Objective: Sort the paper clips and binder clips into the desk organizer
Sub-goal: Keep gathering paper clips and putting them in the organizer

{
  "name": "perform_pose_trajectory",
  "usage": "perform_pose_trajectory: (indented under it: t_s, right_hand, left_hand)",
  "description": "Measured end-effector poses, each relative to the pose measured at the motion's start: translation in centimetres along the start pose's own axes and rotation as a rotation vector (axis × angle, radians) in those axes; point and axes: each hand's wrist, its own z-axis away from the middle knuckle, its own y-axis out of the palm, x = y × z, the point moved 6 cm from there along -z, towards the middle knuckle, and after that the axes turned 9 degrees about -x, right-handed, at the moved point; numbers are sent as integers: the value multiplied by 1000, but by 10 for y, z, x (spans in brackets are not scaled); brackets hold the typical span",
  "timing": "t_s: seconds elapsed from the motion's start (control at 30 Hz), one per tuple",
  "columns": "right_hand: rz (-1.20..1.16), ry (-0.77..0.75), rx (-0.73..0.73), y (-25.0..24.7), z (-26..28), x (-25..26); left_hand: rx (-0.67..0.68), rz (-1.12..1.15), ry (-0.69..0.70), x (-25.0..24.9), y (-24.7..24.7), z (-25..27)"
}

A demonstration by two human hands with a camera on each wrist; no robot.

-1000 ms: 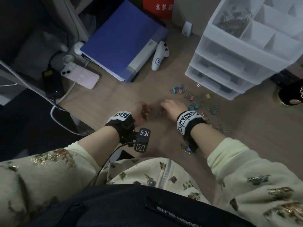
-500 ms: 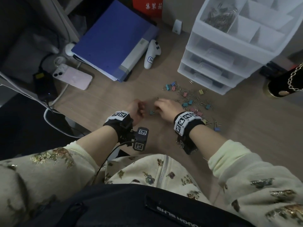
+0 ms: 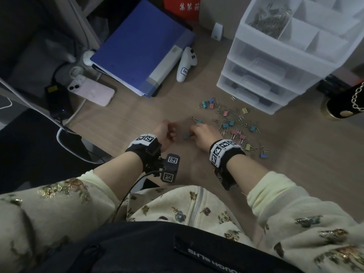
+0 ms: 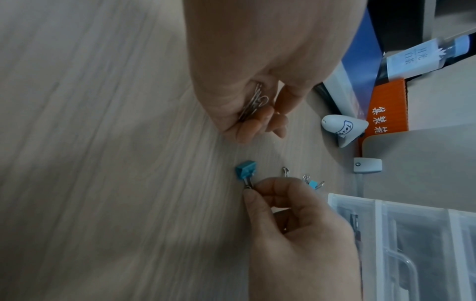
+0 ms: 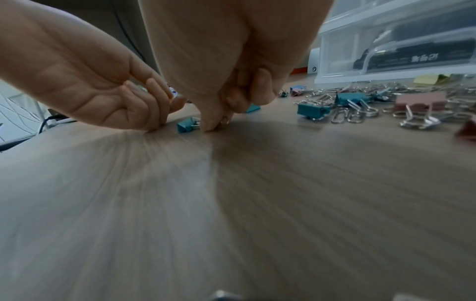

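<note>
On the wooden desk my right hand (image 3: 199, 133) pinches the wire handle of a teal binder clip (image 4: 246, 173) between thumb and forefinger; the clip's body lies on the desk (image 5: 188, 125). Just left of it my left hand (image 3: 167, 133) rests on its edge, fingers curled round several silver paper clips (image 4: 253, 101). A scatter of coloured binder clips and paper clips (image 3: 232, 123) lies to the right of my right hand. The clear desk organizer (image 3: 275, 62) stands behind it. One of its top compartments holds paper clips (image 3: 269, 18).
A blue folder (image 3: 141, 48), a white controller (image 3: 186, 66) and a pink phone (image 3: 94, 91) lie at the back left. A black round container with a chain (image 3: 344, 107) stands at the right. The desk's left edge (image 3: 82, 127) has cables beyond it.
Both hands have stayed close together around the teal binder clip, hardly moving on the desk. The head view has drifted a little.
</note>
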Motion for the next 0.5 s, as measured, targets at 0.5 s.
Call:
perform_pose_trajectory:
  t_s: [0.5]
  right_hand:
    - [-87, 24, -158, -21, 9, -4]
  left_hand:
    - [68, 60, 39, -6, 20, 5]
